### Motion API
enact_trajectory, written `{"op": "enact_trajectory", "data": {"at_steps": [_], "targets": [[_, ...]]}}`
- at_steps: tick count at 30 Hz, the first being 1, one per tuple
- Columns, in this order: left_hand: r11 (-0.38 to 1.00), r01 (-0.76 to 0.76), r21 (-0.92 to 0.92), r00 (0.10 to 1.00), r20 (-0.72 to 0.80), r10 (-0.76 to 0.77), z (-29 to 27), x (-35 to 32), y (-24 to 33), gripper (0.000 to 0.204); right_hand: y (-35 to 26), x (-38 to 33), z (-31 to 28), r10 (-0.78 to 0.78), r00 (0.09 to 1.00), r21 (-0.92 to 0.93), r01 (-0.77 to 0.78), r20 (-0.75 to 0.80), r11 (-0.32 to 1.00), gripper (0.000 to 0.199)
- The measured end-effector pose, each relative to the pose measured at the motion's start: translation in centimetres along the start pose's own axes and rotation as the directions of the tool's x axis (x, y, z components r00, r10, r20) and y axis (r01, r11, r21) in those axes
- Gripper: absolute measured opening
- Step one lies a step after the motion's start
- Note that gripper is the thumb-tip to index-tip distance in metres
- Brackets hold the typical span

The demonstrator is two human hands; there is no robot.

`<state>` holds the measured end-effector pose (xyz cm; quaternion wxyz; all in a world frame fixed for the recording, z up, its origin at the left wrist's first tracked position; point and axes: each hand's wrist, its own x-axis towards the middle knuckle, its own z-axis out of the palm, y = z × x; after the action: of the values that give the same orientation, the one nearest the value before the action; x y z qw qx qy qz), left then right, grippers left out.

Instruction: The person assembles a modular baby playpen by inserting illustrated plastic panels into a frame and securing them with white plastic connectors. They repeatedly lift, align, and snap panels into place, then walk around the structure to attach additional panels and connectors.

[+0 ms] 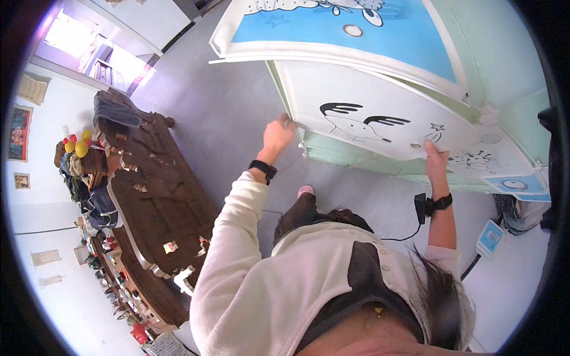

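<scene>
A white door panel point(362, 110) with a line-drawn antlered animal hangs tilted on a pale green plastic cabinet point(338, 153). My right hand point(437, 159) grips this panel's lower right edge, its thumb on the printed face near a small round knob point(415, 146). At the panel's left edge, next to the cabinet's corner, my left hand point(278, 137) is closed. Its fingertips pinch something small and greyish that I cannot make out. Above hangs a blue door panel point(285, 26) with a white border and a round knob, standing out from the cabinet.
Left of me stands a dark carved wooden bench point(160, 196). Behind it, a long shelf point(133, 267) carries many small items. More printed doors point(475, 159) continue on the right. A blue card point(490, 238) and dark clothing point(512, 213) lie at the lower right. Grey floor point(219, 113) lies between.
</scene>
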<state>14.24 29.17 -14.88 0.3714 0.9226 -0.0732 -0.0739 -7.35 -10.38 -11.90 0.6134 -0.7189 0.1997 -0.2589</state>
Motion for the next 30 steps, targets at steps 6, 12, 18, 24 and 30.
{"op": "enact_trajectory", "data": {"at_steps": [6,12,18,24,30], "targets": [[0.327,-0.415,-0.849,0.91,-0.393,0.134,-10.2,5.0,8.4,0.041,-8.1,1.0,-2.2,-0.116,0.993,0.758,0.064,0.015,0.649,0.042],[0.361,-0.327,-0.873,0.918,-0.202,0.342,-13.7,10.8,13.5,0.05,-13.5,3.0,-0.6,-0.305,0.951,0.018,0.306,-0.051,0.952,0.045],[0.075,-0.095,-0.993,0.942,-0.066,0.328,-11.9,13.4,13.5,0.049,-12.7,4.1,-1.4,-0.239,0.971,0.214,0.239,-0.027,0.947,0.043],[0.066,-0.066,-0.996,0.937,-0.039,0.347,-11.9,14.0,13.5,0.047,-12.4,3.2,-1.6,-0.206,0.973,0.141,0.219,-0.101,0.966,0.042],[0.067,-0.045,-0.997,0.934,-0.018,0.356,-11.7,14.0,13.0,0.046,-13.6,3.6,-1.1,-0.29,0.957,0.17,0.285,0.002,0.943,0.041]]}}
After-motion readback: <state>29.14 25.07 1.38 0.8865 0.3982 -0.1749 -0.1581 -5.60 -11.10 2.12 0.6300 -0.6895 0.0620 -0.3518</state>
